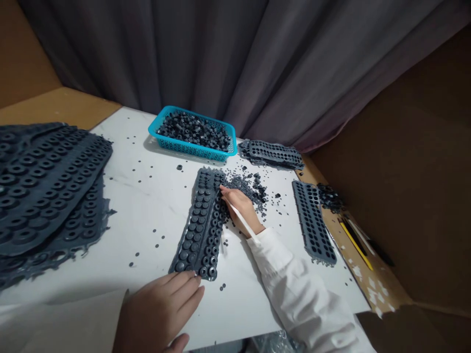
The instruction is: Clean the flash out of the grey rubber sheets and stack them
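A dark grey molded rubber sheet [195,220] with rows of round raised parts lies lengthwise on the white tabletop. At its near end rest the outstretched fingertips of my left hand [165,304], lying flat. My right hand [241,206] is closed around a slim white stick [241,218], its fingertips at the sheet's far right edge. The stick's working tip is hidden by the fingers. Just right of the sheet lies a scatter of small grey discs and black rubber pieces [259,189].
A blue basket [228,156] of small black parts stands at the back. Large studded rubber sheets [47,196] are stacked at left. Strips with holes lie at back right [272,153] and right [314,220]. A yellow pencil-like tool [355,244] lies by the cardboard wall [412,171].
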Demonstrator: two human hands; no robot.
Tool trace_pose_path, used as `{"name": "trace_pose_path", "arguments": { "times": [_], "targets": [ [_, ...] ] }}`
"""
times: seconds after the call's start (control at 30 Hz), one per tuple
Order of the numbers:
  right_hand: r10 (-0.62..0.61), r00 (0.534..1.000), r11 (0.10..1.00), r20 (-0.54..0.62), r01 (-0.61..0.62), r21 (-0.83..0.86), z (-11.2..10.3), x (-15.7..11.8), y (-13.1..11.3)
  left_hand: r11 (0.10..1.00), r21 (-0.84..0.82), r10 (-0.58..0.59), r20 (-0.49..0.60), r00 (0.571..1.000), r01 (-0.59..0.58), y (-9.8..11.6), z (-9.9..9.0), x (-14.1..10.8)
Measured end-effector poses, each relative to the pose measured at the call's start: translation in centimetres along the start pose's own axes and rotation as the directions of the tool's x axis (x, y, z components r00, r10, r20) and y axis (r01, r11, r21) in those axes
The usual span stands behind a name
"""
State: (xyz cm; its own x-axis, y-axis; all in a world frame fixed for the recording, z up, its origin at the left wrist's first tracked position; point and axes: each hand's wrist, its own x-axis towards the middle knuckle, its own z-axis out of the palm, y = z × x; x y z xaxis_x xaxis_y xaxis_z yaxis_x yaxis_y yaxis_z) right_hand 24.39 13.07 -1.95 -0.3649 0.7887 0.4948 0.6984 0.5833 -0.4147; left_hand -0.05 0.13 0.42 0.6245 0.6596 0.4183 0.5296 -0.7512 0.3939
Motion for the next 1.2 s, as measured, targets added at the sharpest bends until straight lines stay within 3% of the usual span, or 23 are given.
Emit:
{"name": "trace_pose_path", "arguments": {
  "times": [0.2, 0.37, 0.47, 0.67, 0.87, 0.97, 1.07, 1.2],
  "targets": [
    [0.126, 0.989, 0.992, -0.075, -0.124, 0.038, -0.5, 0.2, 0.2, 0.999, 0.003, 0.036, 0.012, 0.999, -0.036, -0.2, 0.5, -0.2],
    [0.137, 0.991, 0.962, 0.001, -0.134, 0.238, -0.3, 0.3, -0.3, 1.0, -0.005, -0.004, 0.081, 0.997, 0.005, -0.1, 0.4, -0.3],
    [0.151, 0.988, 0.937, 0.006, -0.145, 0.318, -0.2, 0.2, -0.3, 1.0, -0.017, -0.019, 0.069, 0.997, 0.02, 0.0, 0.1, -0.5],
    [0.094, 0.996, 0.946, 0.014, -0.093, 0.311, -0.2, 0.2, -0.2, 1.0, -0.029, -0.01, 0.086, 0.996, 0.012, -0.1, 0.3, -0.8],
    [0.011, 0.998, 0.993, 0.066, -0.019, 0.121, -0.5, 1.0, 0.7, 0.993, -0.02, 0.115, -0.03, 0.993, -0.115, -0.8, 1.0, -0.5],
    [0.043, 0.999, 0.997, -0.028, -0.041, 0.07, -1.1, 1.7, 1.1, 0.992, -0.005, 0.129, -0.027, 0.991, -0.129, -1.0, 1.3, -0.4],
    [0.121, 0.99, 0.986, -0.075, -0.111, 0.123, -1.6, 1.9, 0.8, 0.99, -0.003, 0.138, -0.075, 0.988, -0.139, -0.9, 1.7, -0.5],
    [0.116, 0.991, 0.954, 0.065, -0.129, 0.269, -1.4, 1.2, -0.2, 0.993, -0.036, 0.103, -0.168, 0.98, -0.111, -0.8, 2.2, -0.5]
  ]
}}
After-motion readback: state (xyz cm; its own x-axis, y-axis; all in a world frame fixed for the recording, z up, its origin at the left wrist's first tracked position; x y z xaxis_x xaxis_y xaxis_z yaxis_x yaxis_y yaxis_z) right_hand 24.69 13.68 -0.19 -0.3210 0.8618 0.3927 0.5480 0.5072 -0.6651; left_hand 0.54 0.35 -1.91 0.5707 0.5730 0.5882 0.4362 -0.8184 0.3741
